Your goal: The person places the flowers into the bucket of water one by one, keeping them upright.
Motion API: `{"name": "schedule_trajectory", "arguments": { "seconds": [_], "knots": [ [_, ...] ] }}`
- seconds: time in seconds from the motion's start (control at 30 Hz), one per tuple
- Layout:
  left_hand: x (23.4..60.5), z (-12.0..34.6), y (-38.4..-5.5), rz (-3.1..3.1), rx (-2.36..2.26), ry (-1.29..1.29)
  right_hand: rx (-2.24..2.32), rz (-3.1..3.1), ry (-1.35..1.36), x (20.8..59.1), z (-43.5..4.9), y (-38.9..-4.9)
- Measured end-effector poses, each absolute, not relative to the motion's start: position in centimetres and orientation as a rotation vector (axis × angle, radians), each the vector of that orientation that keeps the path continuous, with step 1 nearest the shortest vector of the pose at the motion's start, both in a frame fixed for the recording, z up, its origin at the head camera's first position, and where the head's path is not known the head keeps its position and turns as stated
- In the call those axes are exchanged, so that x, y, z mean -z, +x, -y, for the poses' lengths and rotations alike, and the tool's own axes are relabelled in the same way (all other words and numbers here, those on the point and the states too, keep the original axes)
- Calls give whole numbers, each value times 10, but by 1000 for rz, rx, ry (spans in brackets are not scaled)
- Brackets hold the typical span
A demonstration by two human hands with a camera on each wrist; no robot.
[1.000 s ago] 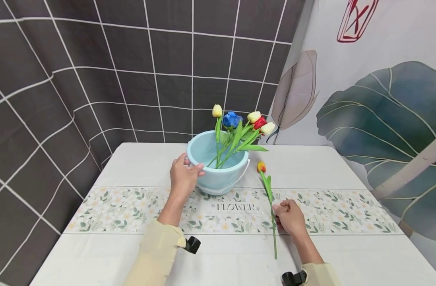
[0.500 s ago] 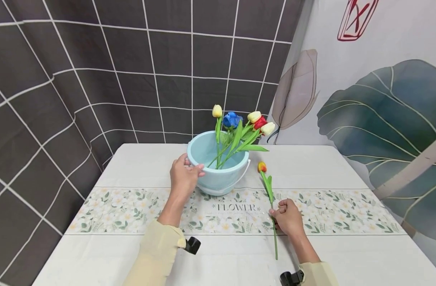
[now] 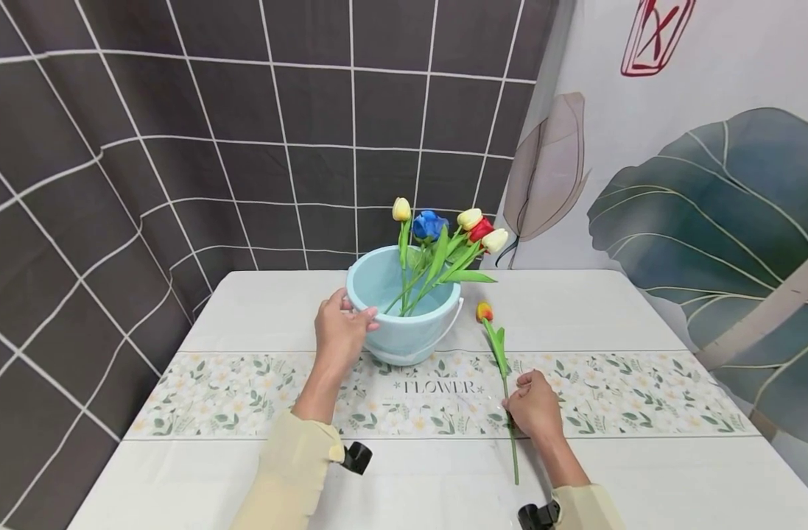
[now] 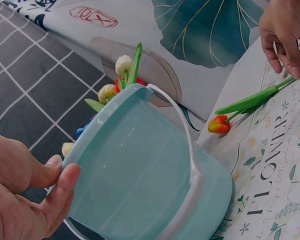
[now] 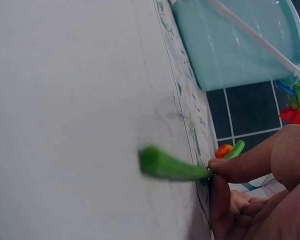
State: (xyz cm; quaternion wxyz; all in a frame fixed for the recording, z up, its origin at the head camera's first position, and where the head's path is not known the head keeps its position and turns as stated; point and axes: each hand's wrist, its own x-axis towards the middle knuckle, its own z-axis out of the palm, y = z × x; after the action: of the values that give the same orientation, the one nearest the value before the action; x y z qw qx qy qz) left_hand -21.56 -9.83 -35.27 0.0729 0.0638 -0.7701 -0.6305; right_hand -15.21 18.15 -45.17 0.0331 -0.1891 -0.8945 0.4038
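Note:
My left hand (image 3: 337, 331) grips the rim of a light blue bucket (image 3: 413, 335), the thumb and fingers on either side of its edge in the left wrist view. Inside the bucket lean several flowers: a yellow tulip (image 3: 401, 209), a blue flower (image 3: 430, 225), a red one (image 3: 481, 229) and pale tulips (image 3: 495, 239). To the right of the bucket, an orange-red tulip (image 3: 496, 344) lies along the table, bloom pointing away. My right hand (image 3: 538, 405) pinches its green stem between thumb and forefinger; the cut end shows large and blurred in the right wrist view (image 5: 172, 165).
Beneath everything is a white table cover (image 3: 443, 478) with a floral band (image 3: 244, 390) marked FLOWER. The bucket's white handle (image 4: 190, 145) hangs down its side. Behind stand a dark tiled backdrop (image 3: 317, 177) and a leaf-printed white cloth (image 3: 695, 206).
My right fingers have closed on the tulip's stem, and its lower end has shifted slightly right. The left hand stays on the bucket's rim. The head view has tilted slightly.

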Motion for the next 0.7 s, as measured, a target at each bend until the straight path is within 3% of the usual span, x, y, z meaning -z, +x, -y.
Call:
{"name": "schedule_trajectory", "arguments": {
  "seconds": [0.37,0.7],
  "knots": [
    [353,98,-215,2325,1879,205,-1233,2751,-688,449,-180,-151],
    [353,98,-214,2326,1877,197,-1417,2673,-609,446,-183,-150]
  ]
}}
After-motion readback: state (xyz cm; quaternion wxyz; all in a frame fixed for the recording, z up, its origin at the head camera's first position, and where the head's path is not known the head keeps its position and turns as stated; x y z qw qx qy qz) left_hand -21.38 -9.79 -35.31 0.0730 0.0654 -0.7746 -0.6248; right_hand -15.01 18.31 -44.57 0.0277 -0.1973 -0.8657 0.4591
